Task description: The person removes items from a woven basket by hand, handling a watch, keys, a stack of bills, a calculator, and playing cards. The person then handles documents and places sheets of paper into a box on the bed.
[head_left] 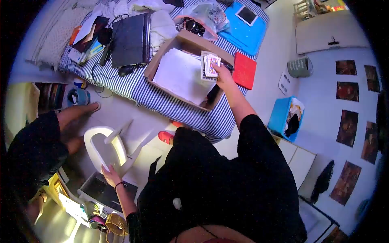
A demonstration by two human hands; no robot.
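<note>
My right hand [224, 77] is closed on a stack of playing cards [211, 65], face cards up, over an open cardboard box [183, 38]. A small beige item [204, 76] shows under the cards; I cannot tell what it is. White sheets of paper [178, 75] fill much of the box. Low on the left, my left hand [111, 177] is closed around a part of a white plastic stool [92, 141], which lies tipped with its legs sticking out.
The box stands on a striped bed [162, 103], beside a black laptop [131, 40], a red folder [244, 69] and a blue case with a tablet [246, 15]. Another person's leg [75, 117] is at the left. A blue bin [281, 115] stands right.
</note>
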